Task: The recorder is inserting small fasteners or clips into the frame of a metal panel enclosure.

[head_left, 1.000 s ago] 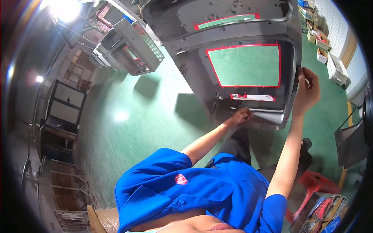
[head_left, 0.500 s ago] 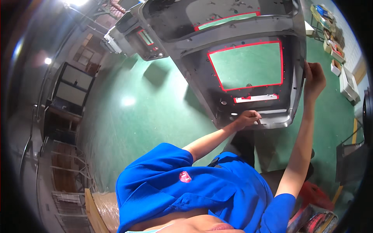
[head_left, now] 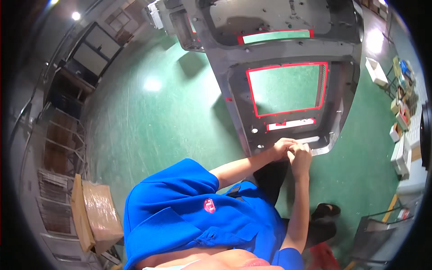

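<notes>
A large dark grey moulded panel (head_left: 225, 58) with window-like openings stands in front of me. Red edging (head_left: 288, 67) lines its big rectangular opening, and a narrow slot below has red trim too. At the panel's near edge my left hand (head_left: 283, 147) and my right hand (head_left: 301, 158) meet, fingers bent and pressed together. Whatever lies between the fingertips is too small or hidden to make out. Round holes show in the panel just left of my hands.
A second grey moulded part (head_left: 184, 31) stands behind at the far left. White boxes (head_left: 376, 72) and small bins line the right wall. A plastic-wrapped package (head_left: 102, 211) sits at the lower left, near metal racks. The floor (head_left: 157, 126) is green.
My right hand has left the panel's right edge and come down and left to join my left hand at the near edge. The view has shifted, so the panel sits slightly farther right.
</notes>
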A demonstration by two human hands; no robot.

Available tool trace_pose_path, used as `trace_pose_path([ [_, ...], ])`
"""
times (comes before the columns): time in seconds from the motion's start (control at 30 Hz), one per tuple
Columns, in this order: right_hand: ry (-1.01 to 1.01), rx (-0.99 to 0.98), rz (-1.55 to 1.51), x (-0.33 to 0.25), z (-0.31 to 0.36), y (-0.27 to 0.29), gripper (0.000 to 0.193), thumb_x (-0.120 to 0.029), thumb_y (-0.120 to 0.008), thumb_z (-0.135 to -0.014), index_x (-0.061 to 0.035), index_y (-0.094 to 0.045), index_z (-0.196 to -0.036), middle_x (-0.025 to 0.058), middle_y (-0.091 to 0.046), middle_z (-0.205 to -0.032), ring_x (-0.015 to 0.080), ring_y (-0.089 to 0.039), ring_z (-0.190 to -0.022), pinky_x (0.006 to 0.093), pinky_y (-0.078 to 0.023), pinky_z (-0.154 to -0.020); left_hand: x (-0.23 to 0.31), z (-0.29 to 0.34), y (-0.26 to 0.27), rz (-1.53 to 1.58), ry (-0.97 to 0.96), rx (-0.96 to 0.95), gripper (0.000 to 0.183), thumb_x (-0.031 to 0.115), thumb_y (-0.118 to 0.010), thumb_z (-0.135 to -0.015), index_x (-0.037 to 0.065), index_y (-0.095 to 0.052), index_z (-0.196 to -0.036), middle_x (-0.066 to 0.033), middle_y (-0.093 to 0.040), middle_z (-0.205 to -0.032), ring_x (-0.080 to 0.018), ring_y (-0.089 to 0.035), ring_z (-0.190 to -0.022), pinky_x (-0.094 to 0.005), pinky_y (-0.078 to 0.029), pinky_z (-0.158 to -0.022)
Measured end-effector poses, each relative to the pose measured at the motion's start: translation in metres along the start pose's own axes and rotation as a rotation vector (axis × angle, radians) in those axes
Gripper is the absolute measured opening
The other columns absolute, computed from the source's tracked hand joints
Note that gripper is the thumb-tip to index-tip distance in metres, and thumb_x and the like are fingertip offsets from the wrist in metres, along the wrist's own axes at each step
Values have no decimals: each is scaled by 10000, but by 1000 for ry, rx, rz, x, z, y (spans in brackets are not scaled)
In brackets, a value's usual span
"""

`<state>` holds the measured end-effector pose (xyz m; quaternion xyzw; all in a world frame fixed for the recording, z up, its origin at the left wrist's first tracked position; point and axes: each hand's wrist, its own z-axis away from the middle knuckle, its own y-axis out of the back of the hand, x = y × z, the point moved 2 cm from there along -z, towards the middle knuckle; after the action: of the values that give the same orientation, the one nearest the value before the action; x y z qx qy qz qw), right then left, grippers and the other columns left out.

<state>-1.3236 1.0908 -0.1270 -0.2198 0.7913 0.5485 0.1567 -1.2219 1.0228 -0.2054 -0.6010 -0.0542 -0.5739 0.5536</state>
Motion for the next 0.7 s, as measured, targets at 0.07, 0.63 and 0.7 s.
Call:
trace_pose_path([
  [0.07, 41, 51, 24, 10, -5, 1, 135, -120, -710, -678, -68, -609, -751, 86, -633, -869, 283, -564, -818, 405, -447, -728, -1, -4, -9, 52, 16, 30, 211, 71, -509, -851, 2, -617, -1019, 10, -553, -691, -36, -419, -471, -183, -269, -387],
  [0.63, 197, 951, -209, -44, -172, 204, 122, -10, -666, -817, 13, -670, -937, 71, -673, -862, 139, -607, -801, 270, -489, -764, -4, -7, 11, 155, -71, -163, 307, -30, -399, -794, -31, -527, -1072, -57, -543, -860, -50, -386, -558, -184, -293, -475],
  [0.7, 301, 954, -253, -33, -194, 204, 133, -17, -670, -816, 12, -677, -945, 73, -677, -874, 130, -615, -797, 242, -500, -754, -5, -8, 11, 163, -52, -190, 243, -36, -427, -857, -30, -507, -1087, -67, -557, -871, -47, -389, -576, -178, -290, -485],
])
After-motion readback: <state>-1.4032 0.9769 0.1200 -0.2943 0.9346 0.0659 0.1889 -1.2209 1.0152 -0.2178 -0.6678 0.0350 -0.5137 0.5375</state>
